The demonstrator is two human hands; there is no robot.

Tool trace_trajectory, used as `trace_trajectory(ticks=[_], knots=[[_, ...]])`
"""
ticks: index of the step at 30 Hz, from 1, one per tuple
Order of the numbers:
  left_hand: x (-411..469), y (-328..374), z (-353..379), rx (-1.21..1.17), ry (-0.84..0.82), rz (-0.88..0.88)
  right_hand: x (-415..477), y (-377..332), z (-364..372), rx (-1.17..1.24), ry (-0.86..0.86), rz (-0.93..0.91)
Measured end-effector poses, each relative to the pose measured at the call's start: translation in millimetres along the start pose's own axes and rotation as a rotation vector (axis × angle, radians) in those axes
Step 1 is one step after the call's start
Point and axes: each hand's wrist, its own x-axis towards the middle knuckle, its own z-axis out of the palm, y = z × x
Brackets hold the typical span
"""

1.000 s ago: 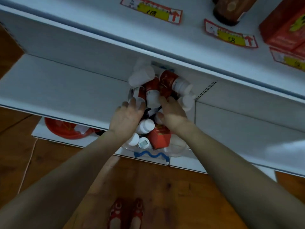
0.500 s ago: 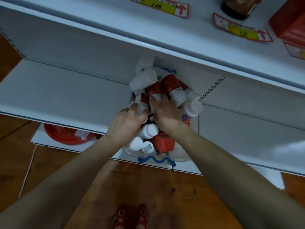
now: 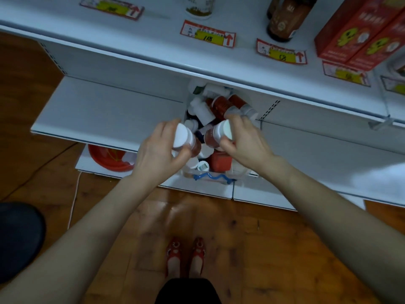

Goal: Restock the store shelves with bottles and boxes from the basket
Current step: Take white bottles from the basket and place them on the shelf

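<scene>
early in the job, by my reading; the left hand (image 3: 161, 151) has its fingers (image 3: 167, 127) curled round a white-capped red bottle (image 3: 186, 139), and the right hand (image 3: 246, 143) grips a second red bottle (image 3: 215, 134) the same way, fingers closed about the cap end; both bottles are lifted just above the basket (image 3: 241, 171), neither yet on a shelf; the basket stands low at the foot of the shelving, in the gap between the left shelf board (image 3: 109, 110) and the right shelf board (image 3: 328, 150), and it holds a heap of bottles plus a red box (image 3: 220, 163), so most of the stock is left to place; the left board looks bare and wide, the likeliest landing spot, though that is a guess; the upper shelf (image 3: 142, 47) carries price tags (image 3: 208, 37), a brown bottle (image 3: 285, 20) and tall red cartons (image 3: 359, 34) at its right, with open room toward the left; its front lip overhangs the basket's far side, so a straight lift from the back could knock it; pulling the bottles toward the body first, over the wooden floor (image 3: 219, 227), gives free air.
</scene>
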Motion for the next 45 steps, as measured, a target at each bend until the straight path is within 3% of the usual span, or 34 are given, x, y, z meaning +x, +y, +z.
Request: trace_trajectory(ticks=[5, 13, 17, 24, 31, 38, 41, 45], knots=[[-9, 27, -60, -0.071, 0.056, -0.056, -34, -14, -54, 0.034, 0.002, 0.016], [22, 71, -127, -0.074, 0.155, 0.111, -83, -40, -151, 0.167, 0.111, -0.158], [37, 101, -146, -0.154, 0.180, 0.145, -108, -53, -180, 0.298, 0.076, -0.113], [39, 137, -159, -0.217, 0.145, 0.186, -143, -65, -203, 0.430, 0.078, -0.074], [43, 171, -155, -0.318, 0.058, 0.232, -178, -57, -219, 0.796, 0.013, 0.012], [41, 220, -138, -0.415, -0.001, 0.279, -218, -22, -242, 1.015, -0.090, -0.058], [38, 244, -125, -0.634, -0.127, 0.233, -236, -3, -246, 1.064, -0.045, -0.044], [35, 283, -100, -1.185, -0.383, -0.061, -269, 31, -253, 1.169, 0.010, 0.002]])
